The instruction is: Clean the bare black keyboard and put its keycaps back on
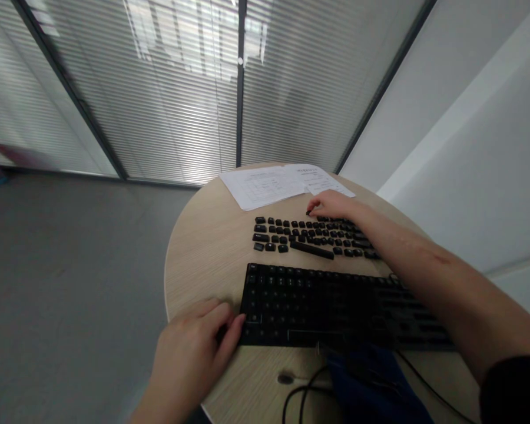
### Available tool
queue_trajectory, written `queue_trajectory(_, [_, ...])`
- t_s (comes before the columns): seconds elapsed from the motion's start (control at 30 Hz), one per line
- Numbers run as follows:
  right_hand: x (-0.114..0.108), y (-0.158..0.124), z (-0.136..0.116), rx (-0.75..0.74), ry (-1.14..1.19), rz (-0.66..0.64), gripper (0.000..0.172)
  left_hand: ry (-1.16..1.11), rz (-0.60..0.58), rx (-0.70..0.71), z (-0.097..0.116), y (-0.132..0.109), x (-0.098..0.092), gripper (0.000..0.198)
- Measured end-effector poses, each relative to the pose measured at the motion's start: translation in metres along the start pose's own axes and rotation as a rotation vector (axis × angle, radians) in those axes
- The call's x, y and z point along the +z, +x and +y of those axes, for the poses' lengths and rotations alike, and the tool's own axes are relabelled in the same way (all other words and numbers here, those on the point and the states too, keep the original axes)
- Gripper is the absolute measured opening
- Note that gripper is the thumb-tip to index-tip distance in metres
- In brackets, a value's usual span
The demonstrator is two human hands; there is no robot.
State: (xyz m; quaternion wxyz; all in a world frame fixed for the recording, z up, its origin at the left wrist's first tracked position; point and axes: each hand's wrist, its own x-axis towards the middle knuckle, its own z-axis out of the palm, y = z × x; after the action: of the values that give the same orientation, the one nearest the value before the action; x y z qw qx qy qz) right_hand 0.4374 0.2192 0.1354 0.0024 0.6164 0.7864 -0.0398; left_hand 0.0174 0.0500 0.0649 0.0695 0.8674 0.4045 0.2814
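Observation:
A black keyboard base (335, 306) with its keycaps taken off lies on a round wooden table (207, 247). Beyond it, loose black keycaps (309, 235) are laid out in rows, a long space bar among them. My left hand (194, 347) rests at the keyboard's near left corner, fingers curled against its edge. My right hand (331, 205) reaches across to the far row of keycaps and pinches one small black keycap between thumb and fingers.
White printed sheets (278, 182) lie at the table's far edge. A dark blue cloth (371, 388) and a black cable (304, 394) lie by the near edge. Glass walls with blinds stand behind, grey floor to the left, a white wall to the right.

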Motion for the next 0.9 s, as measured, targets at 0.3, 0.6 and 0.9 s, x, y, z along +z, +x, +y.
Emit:
queue_trajectory(0.3, [-0.020,-0.139,-0.068,-0.136,0.232,0.227,0.018,-0.003,-0.064,-0.066,0.000,-0.001,0.000,0.046])
queue_trajectory(0.6, [0.038,-0.186,-0.127,-0.205,0.293,0.328,0.009,0.039,-0.165,-0.180,0.001,0.001,-0.003,0.044])
queue_trajectory(0.9, [0.067,-0.178,-0.123,-0.188,0.321,0.384,0.012,0.056,-0.208,-0.224,0.006,0.005,-0.007,0.042])
